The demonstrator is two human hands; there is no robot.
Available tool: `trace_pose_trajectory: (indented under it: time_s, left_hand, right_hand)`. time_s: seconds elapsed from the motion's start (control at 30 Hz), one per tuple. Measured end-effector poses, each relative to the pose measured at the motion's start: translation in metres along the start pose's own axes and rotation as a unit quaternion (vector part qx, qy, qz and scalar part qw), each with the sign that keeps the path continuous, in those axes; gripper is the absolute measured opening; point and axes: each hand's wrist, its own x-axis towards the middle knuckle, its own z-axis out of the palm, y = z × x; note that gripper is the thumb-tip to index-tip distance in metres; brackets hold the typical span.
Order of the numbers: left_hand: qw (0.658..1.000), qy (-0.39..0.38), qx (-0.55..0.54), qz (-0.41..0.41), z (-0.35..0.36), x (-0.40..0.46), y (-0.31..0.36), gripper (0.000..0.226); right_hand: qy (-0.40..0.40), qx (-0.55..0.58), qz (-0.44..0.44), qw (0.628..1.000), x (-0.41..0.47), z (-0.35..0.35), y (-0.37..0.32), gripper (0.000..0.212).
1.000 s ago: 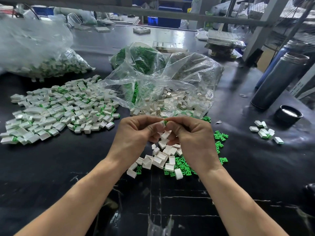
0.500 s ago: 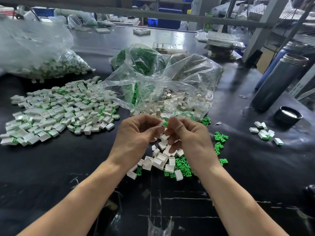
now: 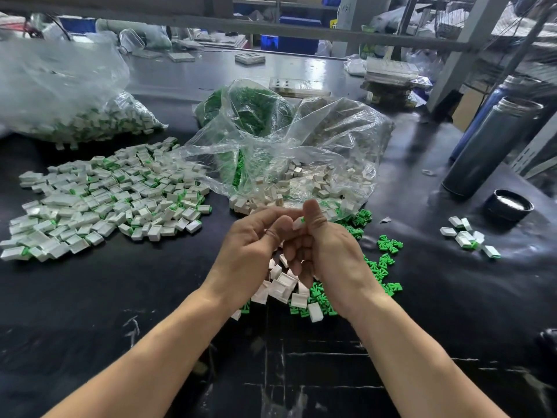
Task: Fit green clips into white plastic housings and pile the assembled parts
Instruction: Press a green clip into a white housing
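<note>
1. Starting at my left, the finished pile (image 3: 105, 200) sits within easy tossing reach on the counter (image 3: 120, 297).
2. My left hand (image 3: 250, 245) curls around the white housing (image 3: 297, 223), steadying it.
3. My right hand (image 3: 328, 248) pinches it too, thumb pressing the green clip (image 3: 302, 219) home.
4. Loose clips (image 3: 388, 244) wait right.

both hands (image 3: 301, 245) pinch a white housing (image 3: 297, 223).

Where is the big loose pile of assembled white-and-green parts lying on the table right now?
In the head view, the pile of assembled parts lies on the black table to the left of both hands, just in front of a clear bag of finished parts.
</note>
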Motion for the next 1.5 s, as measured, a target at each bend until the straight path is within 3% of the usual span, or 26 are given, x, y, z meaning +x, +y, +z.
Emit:
trace_pose_trajectory:
  time_s: [0.4, 0.57, 0.7, 0.9, 1.23, 1.5]
  left_hand:
    - [0.999, -0.033, 0.023, -0.023, -0.009, 0.004, 0.002, 0.018]
    - [0.999, 0.007, 0.029, -0.011, -0.008, 0.004, 0.004, 0.013]
    - [0.997, 0.036, 0.066, 0.002, -0.001, 0.002, -0.001, 0.014]
    - [0.998, 0.024, 0.058, 0.007, 0.007, -0.001, -0.003, 0.009]
    - [0.996, 0.040, 0.081, 0.012, 0.007, 0.001, 0.000, 0.008]
    - [0.996, 0.052, 0.073, 0.000, 0.010, 0.000, 0.007, 0.004]
  right_hand:
    - [-0.025, 0.012, 0.015, 0.999, 0.003, -0.006, 0.002, 0.054]
    - [-0.017, 0.020, 0.033, 0.999, 0.004, -0.006, 0.002, 0.060]
    - [0.000, -0.037, 0.029, 0.999, 0.003, 0.001, 0.005, 0.067]
    - [0.075, -0.052, 0.025, 0.996, -0.002, 0.006, 0.005, 0.074]
    - [0.055, -0.040, -0.005, 0.998, 0.005, 0.004, 0.010, 0.061]
    - [0.059, -0.015, -0.035, 0.997, 0.002, 0.010, 0.009, 0.068]
